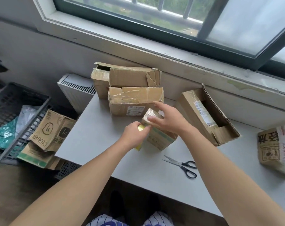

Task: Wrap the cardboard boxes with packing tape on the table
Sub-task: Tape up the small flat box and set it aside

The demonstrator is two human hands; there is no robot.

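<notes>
A small cardboard box (161,137) with a green-striped side stands in the middle of the grey table (96,141). My left hand (135,134) grips a yellow tape roll (141,128) against the box's left side; most of the roll is hidden by the hand. My right hand (166,119) hovers over the box top with fingers spread and slightly blurred; whether it touches the box is unclear. Behind it is a stack of taped boxes (135,92).
An open long box (208,115) lies at the right. Black-handled scissors (182,165) lie near the front edge. Another printed box (277,147) stands at far right. Left of the table are a grey crate (13,111), flattened boxes (50,131) and a radiator (76,90).
</notes>
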